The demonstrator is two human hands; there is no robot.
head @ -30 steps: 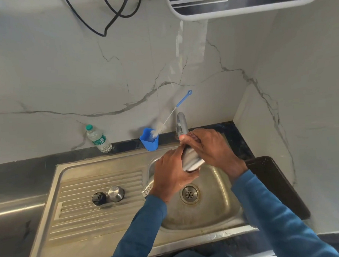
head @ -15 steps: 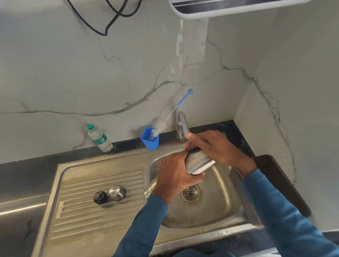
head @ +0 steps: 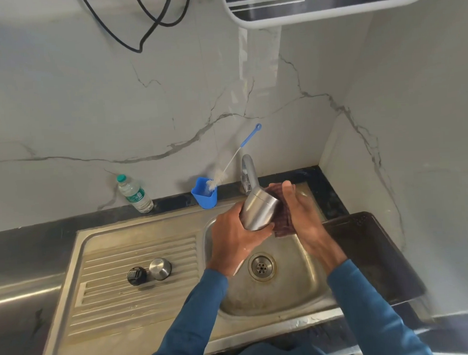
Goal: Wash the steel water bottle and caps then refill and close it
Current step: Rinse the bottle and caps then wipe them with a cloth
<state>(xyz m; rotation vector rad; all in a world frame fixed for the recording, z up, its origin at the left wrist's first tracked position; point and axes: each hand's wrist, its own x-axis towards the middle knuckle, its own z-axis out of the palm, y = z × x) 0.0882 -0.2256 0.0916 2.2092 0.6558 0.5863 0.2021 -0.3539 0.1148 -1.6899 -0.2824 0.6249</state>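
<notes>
Left of the hands, two caps (head: 149, 271) lie on the drainboard, apparently unwashed. The left hand (head: 234, 238) grips the steel bottle (head: 259, 210) over the sink (head: 295, 290); the right hand (head: 301, 214) presses a scrub cloth (head: 282, 223) against it. Rinsing, refilling and closing remain.

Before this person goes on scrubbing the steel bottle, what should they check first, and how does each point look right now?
1. Left hand grips the steel water bottle firmly: ok, fingers are wrapped round its body.
2. Right hand presses the dark red scrub pad on the bottle: ok, the pad lies against the bottle's side.
3. Bottle held over the steel sink basin: ok.
4. Black inner cap and round steel outer cap within reach: ok, both sit on the ribbed drainboard.
5. Water running from the steel tap: cannot tell.
6. Blue-handled bottle brush ready for the inside: ok, it stands in the blue cup.
</notes>
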